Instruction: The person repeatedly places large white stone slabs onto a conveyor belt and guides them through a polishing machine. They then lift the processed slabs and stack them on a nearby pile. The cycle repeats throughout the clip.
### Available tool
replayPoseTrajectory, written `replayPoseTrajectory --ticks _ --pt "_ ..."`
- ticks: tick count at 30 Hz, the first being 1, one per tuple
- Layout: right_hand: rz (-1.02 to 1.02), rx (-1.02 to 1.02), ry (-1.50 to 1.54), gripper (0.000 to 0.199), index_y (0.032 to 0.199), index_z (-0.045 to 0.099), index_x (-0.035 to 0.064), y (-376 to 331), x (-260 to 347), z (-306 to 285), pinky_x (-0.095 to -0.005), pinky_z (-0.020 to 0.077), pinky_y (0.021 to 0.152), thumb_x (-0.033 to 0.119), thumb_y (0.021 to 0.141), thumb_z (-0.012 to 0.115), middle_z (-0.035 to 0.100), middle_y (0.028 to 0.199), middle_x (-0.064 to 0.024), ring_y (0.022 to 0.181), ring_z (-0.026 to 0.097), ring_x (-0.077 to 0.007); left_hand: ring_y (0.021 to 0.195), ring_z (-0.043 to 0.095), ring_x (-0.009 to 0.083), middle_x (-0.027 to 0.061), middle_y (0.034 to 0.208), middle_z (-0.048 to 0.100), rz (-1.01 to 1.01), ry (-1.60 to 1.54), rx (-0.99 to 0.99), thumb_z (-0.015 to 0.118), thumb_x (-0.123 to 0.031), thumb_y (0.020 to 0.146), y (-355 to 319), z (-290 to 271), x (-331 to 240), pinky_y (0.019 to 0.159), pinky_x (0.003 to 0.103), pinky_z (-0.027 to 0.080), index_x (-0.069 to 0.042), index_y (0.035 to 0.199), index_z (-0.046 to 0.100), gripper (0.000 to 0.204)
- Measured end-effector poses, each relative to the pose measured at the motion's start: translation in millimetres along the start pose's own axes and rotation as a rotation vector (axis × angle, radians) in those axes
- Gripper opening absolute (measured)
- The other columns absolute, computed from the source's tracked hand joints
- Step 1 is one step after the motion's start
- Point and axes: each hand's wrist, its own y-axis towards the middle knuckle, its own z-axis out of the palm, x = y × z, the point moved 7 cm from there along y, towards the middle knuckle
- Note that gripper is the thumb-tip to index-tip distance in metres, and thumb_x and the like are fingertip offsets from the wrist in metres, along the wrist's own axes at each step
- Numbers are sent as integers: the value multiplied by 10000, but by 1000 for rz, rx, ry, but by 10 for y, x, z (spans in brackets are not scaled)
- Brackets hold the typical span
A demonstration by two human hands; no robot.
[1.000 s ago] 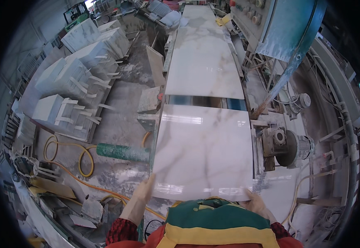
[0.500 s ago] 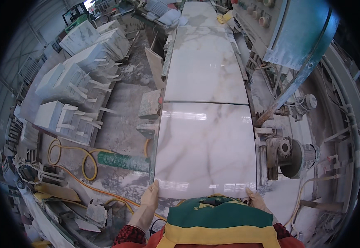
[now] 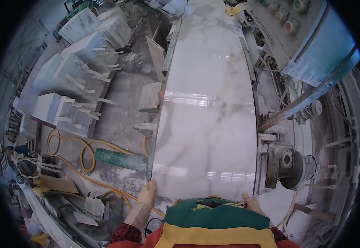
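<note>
A glossy white marble slab (image 3: 204, 144) with grey-brown veins lies flat on a long conveyor line in front of me. My left hand (image 3: 147, 193) is closed on its near left corner, thumb at the edge. At the near edge, just in from the right corner, my right hand (image 3: 252, 203) is closed on the slab too; part of it is hidden behind my green and yellow apron (image 3: 217, 215). The polished surface runs far ahead, with bright window reflections across it.
On the left, strapped white slab stacks (image 3: 66, 109) stand on the floor. A yellow hose (image 3: 87, 159) loops by a green roller (image 3: 120, 159). To the right are a motor (image 3: 297, 169), a slanted metal post (image 3: 308, 109) and a blue-grey cabinet (image 3: 324, 45). Broken stone pieces (image 3: 94, 206) lie lower left.
The dark gap between the near slab and the one beyond no longer shows. My right hand sits slightly further left, inside the corner. The view has shifted a little.
</note>
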Motion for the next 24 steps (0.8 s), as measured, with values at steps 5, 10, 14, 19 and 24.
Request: replayPoseTrajectory --ticks 5,10,14,19,24 --pt "-383 -41 -730 291 1263 729 101 -97 458 24 -342 571 629 300 1052 718 753 801 -75 645 692 -199 1083 714 239 128 1116 769 -110 78 -27 502 -681 1082 55 32 197 958 384 518 -83 1365 727 698" --pt "-21 -26 -389 545 1506 629 81 51 40 -156 -363 535 622 173 976 719 722 816 -107 666 687 -265 1192 706 274 141 1260 762 -51 -26 -5 487 -712 1061 309 203 668 1029 394 504 -126 1395 711 710" --pt "-701 -117 -618 544 1490 652 21 -25 25 -195 -392 495 614 178 976 731 662 782 -105 643 625 -270 1092 734 318 156 1142 777 -28 26 -70 477 -706 1063 222 191 398 965 411 533 -137 1360 726 689" --pt "-545 -267 -358 493 1405 679 25 -15 379 -108 -415 481 627 324 1023 765 660 816 -79 687 592 -223 1032 753 370 192 1063 783 72 300 3 473 -669 1076 79 17 -218 918 464 553 -109 1290 752 661" --pt "346 -89 766 518 1270 674 43 -42 461 118 -415 503 645 513 1058 728 672 864 -69 769 608 -186 1099 706 488 287 1100 756 152 556 129 451 -574 1090 146 -174 -739 958 533 548 -7 1081 776 653"
